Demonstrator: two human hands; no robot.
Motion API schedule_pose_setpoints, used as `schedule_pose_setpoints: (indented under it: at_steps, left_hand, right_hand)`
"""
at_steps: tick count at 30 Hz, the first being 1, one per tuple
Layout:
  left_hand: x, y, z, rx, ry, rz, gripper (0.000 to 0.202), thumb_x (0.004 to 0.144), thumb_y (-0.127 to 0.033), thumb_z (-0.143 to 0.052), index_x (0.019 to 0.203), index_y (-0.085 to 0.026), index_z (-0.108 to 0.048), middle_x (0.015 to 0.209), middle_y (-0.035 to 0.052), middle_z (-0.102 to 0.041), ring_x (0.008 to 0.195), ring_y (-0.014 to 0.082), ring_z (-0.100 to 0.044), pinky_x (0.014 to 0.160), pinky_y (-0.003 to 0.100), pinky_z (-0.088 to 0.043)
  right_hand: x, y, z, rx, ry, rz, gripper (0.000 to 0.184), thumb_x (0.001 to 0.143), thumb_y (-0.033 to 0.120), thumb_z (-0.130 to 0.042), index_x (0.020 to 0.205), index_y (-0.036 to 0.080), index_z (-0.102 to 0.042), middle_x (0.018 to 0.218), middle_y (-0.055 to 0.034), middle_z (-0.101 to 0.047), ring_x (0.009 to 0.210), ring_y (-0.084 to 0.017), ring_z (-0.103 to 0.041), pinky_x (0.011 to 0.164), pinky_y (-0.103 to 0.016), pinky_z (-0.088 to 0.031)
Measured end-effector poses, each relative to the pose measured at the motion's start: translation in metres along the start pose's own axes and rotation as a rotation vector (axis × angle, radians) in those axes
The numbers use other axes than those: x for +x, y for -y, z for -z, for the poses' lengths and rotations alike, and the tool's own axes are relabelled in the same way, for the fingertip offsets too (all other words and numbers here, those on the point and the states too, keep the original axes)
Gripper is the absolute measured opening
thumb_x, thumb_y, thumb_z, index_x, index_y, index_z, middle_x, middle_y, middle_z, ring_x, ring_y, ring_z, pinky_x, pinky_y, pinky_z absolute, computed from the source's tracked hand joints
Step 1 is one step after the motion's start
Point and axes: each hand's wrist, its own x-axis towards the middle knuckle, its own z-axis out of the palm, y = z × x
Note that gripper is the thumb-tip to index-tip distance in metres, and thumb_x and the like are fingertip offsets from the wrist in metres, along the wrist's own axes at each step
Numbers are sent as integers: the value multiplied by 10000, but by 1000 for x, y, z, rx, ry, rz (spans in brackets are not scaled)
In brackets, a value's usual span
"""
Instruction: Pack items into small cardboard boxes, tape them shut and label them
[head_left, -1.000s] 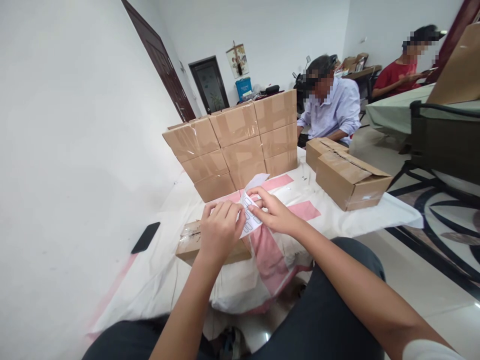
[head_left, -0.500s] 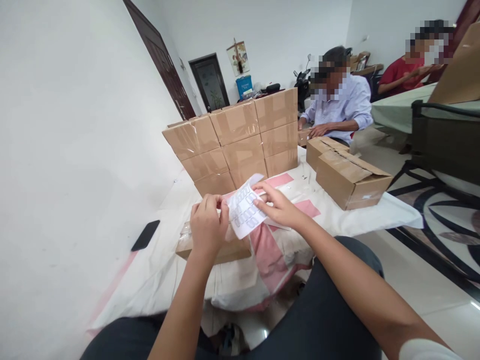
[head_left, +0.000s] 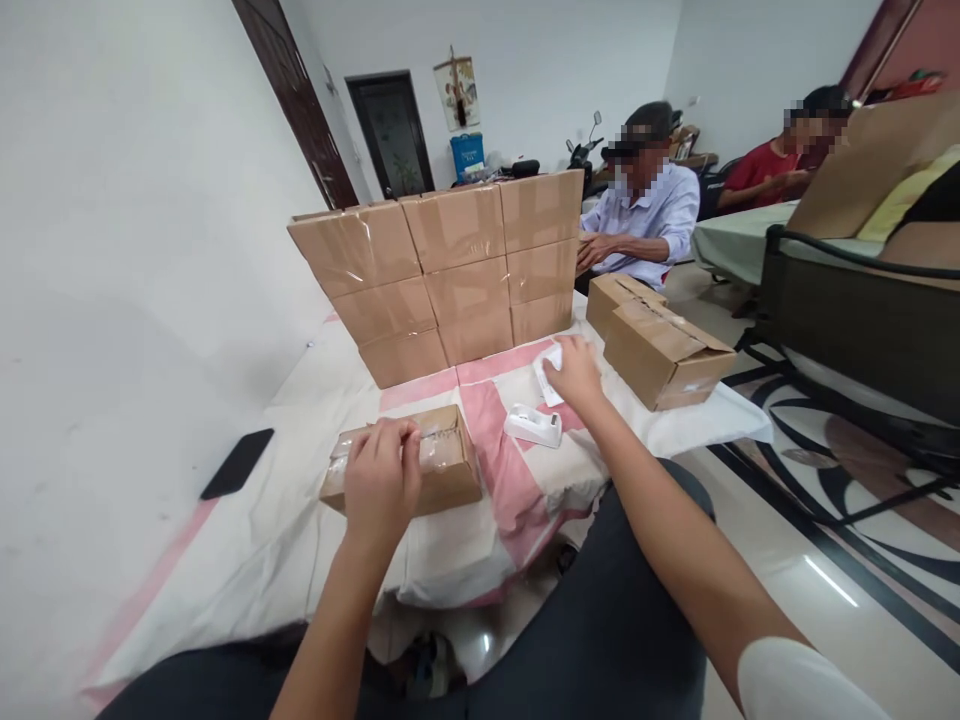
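Observation:
My left hand (head_left: 384, 470) is pinched closed above a small taped cardboard box (head_left: 439, 490). Whatever sits between its fingertips, if anything, is too small to make out. Out to the right, my right hand (head_left: 576, 375) grips a white sticker sheet (head_left: 550, 382), low over the cloth, part of it covered by the fingers. Between my hands and nearer to the right one lies a white tape dispenser (head_left: 534, 426) on the pink and white cloth (head_left: 502, 440).
A stacked wall of taped cardboard boxes (head_left: 465, 270) stands at the back of the table. Two more boxes (head_left: 660, 350) sit at the right edge. A black phone (head_left: 238, 464) lies at the left. A co-worker in a light shirt (head_left: 645, 215) sits beyond.
My right hand has carried the sticker sheet away from my left hand, to the right, uncovering the tape dispenser. My left hand has come down toward the box. The view has shifted rightward.

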Motion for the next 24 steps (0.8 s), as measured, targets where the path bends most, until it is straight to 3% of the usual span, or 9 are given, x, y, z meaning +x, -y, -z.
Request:
schedule_pose_setpoints:
  at_steps: [1,3,5,8,13,16,19,21,24]
  left_hand:
    - [-9,1,4,14,0,-37,88,965,-123,-527,935,-204,-513,845,32,-652,795,196,-617,761,335,-424]
    - [-24,2,11,12,6,-77,114,944,-91,-552,956,-198,-516,847,41,-655,809,200,-618,769,339,-422]
    - [-35,1,16,-36,22,-66,138,934,-67,-556,954,-197,-515,830,39,-650,793,193,-611,761,336,-420]
    - [-41,-5,16,-113,41,-45,150,928,-54,-560,945,-196,-514,807,31,-649,774,179,-610,767,331,-429]
    - [-43,-13,8,-165,75,-106,156,918,-69,-598,960,-204,-531,829,19,-694,771,169,-640,791,336,-439]
    - [-46,-14,7,-211,86,-72,149,927,-80,-591,968,-214,-542,834,11,-701,771,164,-649,790,331,-444]
    - [-48,-10,8,-188,66,-63,156,921,-86,-603,990,-218,-559,846,14,-703,780,166,-650,792,335,-439]
    - [-50,-2,8,-126,16,-24,135,923,-109,-603,990,-222,-573,854,22,-699,800,181,-649,803,350,-434]
    - [-55,24,5,25,-45,227,96,941,-234,-593,1036,-214,-596,984,93,-690,960,266,-635,885,435,-426]
  right_hand:
    - [-11,14,-6,94,81,129,314,869,239,-573,1159,130,-626,1256,-164,-630,1148,-265,-585,959,-372,-459]
    - [-37,41,-18,336,480,242,241,927,317,-515,936,132,-669,916,-100,-716,781,-185,-656,743,-303,-507]
    - [-65,62,-26,512,879,191,363,949,439,-510,827,135,-667,701,-56,-697,524,-130,-574,554,-256,-464]
    - [-97,80,-31,587,1131,72,492,923,582,-556,773,127,-668,583,-31,-671,393,-83,-468,437,-215,-387]
    - [-110,84,-31,669,1254,-24,403,947,453,-550,714,133,-628,522,2,-633,342,-60,-403,381,-200,-310]
    - [-105,81,-25,707,1304,79,217,896,260,-592,716,139,-607,567,22,-633,398,-44,-421,418,-176,-309]
    - [-94,74,-17,715,1345,184,164,903,267,-604,789,149,-597,646,24,-654,451,-48,-479,481,-177,-381]
    - [-82,65,-14,698,1286,228,183,939,319,-576,844,163,-578,674,27,-653,476,-61,-514,516,-193,-417]
    - [-64,48,-15,594,1102,330,168,955,326,-552,867,185,-525,698,32,-635,522,-89,-547,548,-216,-429]
